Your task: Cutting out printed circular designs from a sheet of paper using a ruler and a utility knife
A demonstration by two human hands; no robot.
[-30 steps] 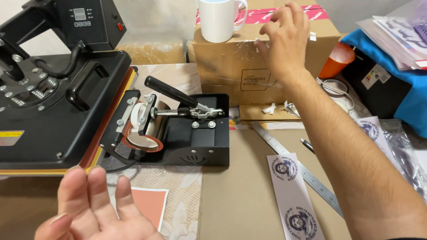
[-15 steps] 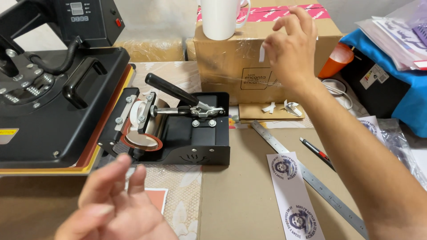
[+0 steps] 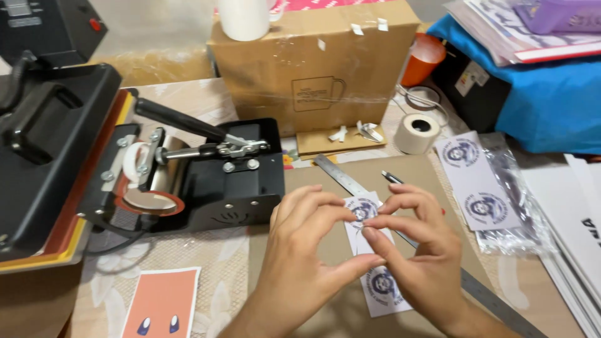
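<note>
Both hands meet over the middle of the desk, fingertips pinched together around something too small to make out. The left hand and right hand come in from the near edge, thumbs and forefingers closing a ring just above a printed paper strip.

That strip lies directly beneath the hands, its long axis running away from the person and slightly to the left, with round dark emblems on thin white paper. Both hands are about equally near it. A steel ruler runs diagonally just beside the strip, hard and flat.

To the left stands a black mug press with a lever handle, metal and rigid. Behind is a cardboard box, and a roll of tape sits to its right.
</note>
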